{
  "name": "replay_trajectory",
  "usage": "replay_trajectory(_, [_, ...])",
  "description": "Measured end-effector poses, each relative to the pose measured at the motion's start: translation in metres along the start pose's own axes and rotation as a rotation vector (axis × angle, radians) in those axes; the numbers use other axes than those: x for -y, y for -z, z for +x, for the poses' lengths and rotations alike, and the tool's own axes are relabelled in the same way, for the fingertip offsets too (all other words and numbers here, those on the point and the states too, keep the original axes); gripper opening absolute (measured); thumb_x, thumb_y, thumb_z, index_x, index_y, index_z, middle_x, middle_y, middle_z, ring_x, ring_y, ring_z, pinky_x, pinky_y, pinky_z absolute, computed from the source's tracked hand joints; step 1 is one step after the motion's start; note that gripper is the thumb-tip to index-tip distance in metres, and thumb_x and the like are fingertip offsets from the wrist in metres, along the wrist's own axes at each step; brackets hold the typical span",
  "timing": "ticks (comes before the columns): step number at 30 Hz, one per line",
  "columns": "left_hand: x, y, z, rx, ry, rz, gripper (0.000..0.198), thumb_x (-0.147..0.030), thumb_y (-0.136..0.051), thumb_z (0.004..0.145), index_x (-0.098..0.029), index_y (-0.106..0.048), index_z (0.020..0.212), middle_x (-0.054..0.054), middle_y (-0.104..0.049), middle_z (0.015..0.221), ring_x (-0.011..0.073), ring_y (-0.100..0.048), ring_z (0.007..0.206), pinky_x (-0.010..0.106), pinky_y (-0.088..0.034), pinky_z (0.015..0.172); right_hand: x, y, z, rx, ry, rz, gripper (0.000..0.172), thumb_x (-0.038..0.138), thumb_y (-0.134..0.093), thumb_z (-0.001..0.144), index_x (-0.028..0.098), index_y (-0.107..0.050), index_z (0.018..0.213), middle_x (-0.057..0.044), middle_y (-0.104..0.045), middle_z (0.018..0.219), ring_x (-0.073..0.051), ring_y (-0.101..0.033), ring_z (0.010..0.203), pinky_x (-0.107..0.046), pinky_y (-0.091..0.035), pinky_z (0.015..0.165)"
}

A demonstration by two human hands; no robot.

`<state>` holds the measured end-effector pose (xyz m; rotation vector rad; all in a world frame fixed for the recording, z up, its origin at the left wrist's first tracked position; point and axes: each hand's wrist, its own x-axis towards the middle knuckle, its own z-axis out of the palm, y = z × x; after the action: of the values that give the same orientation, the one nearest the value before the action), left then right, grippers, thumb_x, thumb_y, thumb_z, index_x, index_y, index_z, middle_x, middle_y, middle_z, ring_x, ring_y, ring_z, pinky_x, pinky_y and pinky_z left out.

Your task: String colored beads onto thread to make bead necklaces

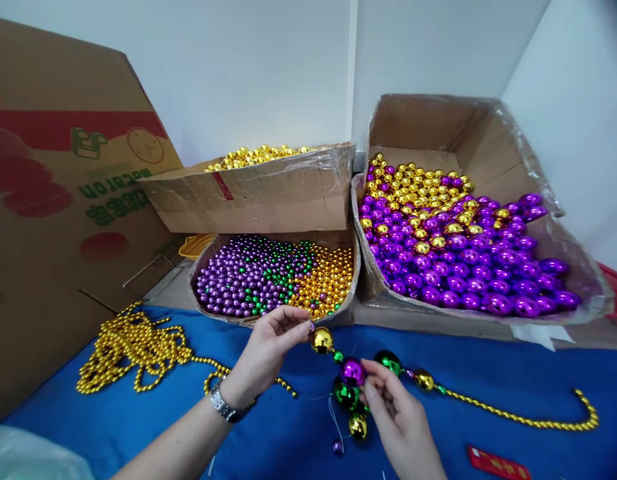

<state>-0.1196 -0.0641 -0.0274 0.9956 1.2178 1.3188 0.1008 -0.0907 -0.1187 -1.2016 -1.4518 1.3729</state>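
My left hand [271,347] is closed in a pinch on a small purple bead [311,326] at the end of a strand. Beside that bead hangs a shiny gold ball [321,340], followed by a small green bead [337,357] and a large purple ball [352,371]. The fingers of my right hand [395,407] are closed on this purple ball. Below it dangle a green ball [345,395] and another gold ball [357,427]. A loose thread [333,417] hangs near a small purple bead [337,447] on the blue cloth [288,447].
An open box [353,280] holds small purple, green and gold beads. At right, a larger box [418,120] contains purple and gold balls. A gold bead chain [133,347] lies heaped at left, another chain [518,419] at right, near a red packet [497,463].
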Motion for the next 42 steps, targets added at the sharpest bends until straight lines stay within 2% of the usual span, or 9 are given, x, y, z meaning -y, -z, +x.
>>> replay_trajectory(5, [-0.006, 0.000, 0.001, 0.014, -0.002, 0.048, 0.014, -0.025, -0.066, 0.079, -0.013, -0.061, 0.083, 0.003, -0.064, 0.078, 0.0112, -0.058, 0.068, 0.023, -0.048, 0.065, 0.002, 0.001, 0.010, 0.031, 0.069, -0.080, 0.035, 0.040, -0.045, 0.092, 0.023, -0.052, 0.121, -0.006, -0.063, 0.099, -0.018, -0.065, 0.085, -0.025, -0.051, 0.076])
replay_trajectory(9, [-0.021, -0.006, 0.004, 0.044, -0.166, 0.227, 0.014, -0.026, -0.066, 0.078, -0.013, -0.062, 0.081, 0.004, -0.065, 0.082, 0.0124, -0.059, 0.072, 0.024, -0.048, 0.066, 0.011, 0.005, 0.023, 0.089, 0.122, -0.057, 0.031, 0.035, -0.047, 0.091, 0.023, -0.053, 0.119, -0.004, -0.063, 0.094, -0.017, -0.065, 0.082, -0.027, -0.051, 0.075])
replay_trajectory(15, [-0.033, -0.026, 0.010, 0.113, -0.308, 0.360, 0.013, -0.025, -0.064, 0.080, -0.012, -0.061, 0.083, 0.005, -0.065, 0.085, 0.0140, -0.060, 0.076, 0.026, -0.050, 0.070, 0.017, 0.023, 0.035, 0.148, 0.052, 0.034, 0.032, 0.037, -0.048, 0.090, 0.021, -0.051, 0.118, -0.005, -0.064, 0.092, -0.016, -0.066, 0.078, -0.028, -0.053, 0.072])
replay_trajectory(22, [-0.040, -0.049, 0.006, 0.214, -0.364, 0.346, 0.010, -0.022, -0.062, 0.082, -0.012, -0.060, 0.082, 0.004, -0.063, 0.078, 0.0135, -0.060, 0.072, 0.025, -0.050, 0.066, 0.037, 0.052, 0.005, 0.228, -0.049, 0.118, 0.028, 0.032, -0.050, 0.092, 0.024, -0.051, 0.118, -0.003, -0.063, 0.098, -0.013, -0.064, 0.077, -0.027, -0.053, 0.072])
replay_trajectory(26, [-0.025, -0.060, 0.000, 0.321, -0.325, 0.349, 0.013, -0.025, -0.060, 0.083, -0.012, -0.059, 0.082, 0.005, -0.063, 0.078, 0.0140, -0.059, 0.071, 0.025, -0.049, 0.064, 0.024, 0.066, -0.017, 0.266, -0.111, 0.081, 0.028, 0.031, -0.049, 0.092, 0.026, -0.049, 0.120, -0.003, -0.063, 0.099, -0.012, -0.065, 0.078, -0.028, -0.053, 0.074])
replay_trajectory(30, [-0.003, -0.071, -0.008, 0.403, -0.365, 0.479, 0.013, -0.027, -0.057, 0.085, -0.014, -0.059, 0.083, 0.005, -0.064, 0.079, 0.0136, -0.059, 0.071, 0.025, -0.047, 0.065, -0.008, 0.074, -0.026, 0.236, -0.030, -0.175, 0.029, 0.030, -0.045, 0.092, 0.022, -0.052, 0.119, -0.005, -0.066, 0.096, -0.016, -0.066, 0.078, -0.030, -0.055, 0.071])
replay_trajectory(33, [0.001, -0.079, -0.014, 0.469, -0.472, 0.604, 0.012, -0.026, -0.054, 0.086, -0.016, -0.061, 0.083, 0.004, -0.065, 0.079, 0.0137, -0.060, 0.073, 0.024, -0.047, 0.067, -0.013, 0.079, -0.024, 0.151, 0.041, -0.325, 0.028, 0.031, -0.047, 0.090, 0.021, -0.058, 0.114, -0.007, -0.064, 0.104, -0.021, -0.064, 0.087, -0.034, -0.052, 0.076])
replay_trajectory(37, [-0.012, -0.090, -0.015, 0.515, -0.549, 0.640, 0.014, -0.026, -0.051, 0.088, -0.017, -0.062, 0.086, 0.005, -0.066, 0.079, 0.0149, -0.061, 0.073, 0.025, -0.047, 0.066, 0.018, 0.083, -0.018, -0.001, 0.138, -0.400, 0.029, 0.031, -0.043, 0.092, 0.024, -0.056, 0.117, -0.007, -0.059, 0.116, -0.023, -0.059, 0.100, -0.036, -0.046, 0.087])
replay_trajectory(42, [-0.034, -0.103, -0.011, 0.431, -0.595, 0.587, 0.011, -0.026, -0.055, 0.086, -0.017, -0.062, 0.084, 0.003, -0.066, 0.074, 0.0131, -0.060, 0.067, 0.024, -0.048, 0.061, 0.047, 0.071, -0.016, 0.019, 0.304, -0.452, 0.024, 0.031, -0.044, 0.093, 0.023, -0.062, 0.107, -0.005, -0.066, 0.099, -0.019, -0.063, 0.087, -0.029, -0.048, 0.078])
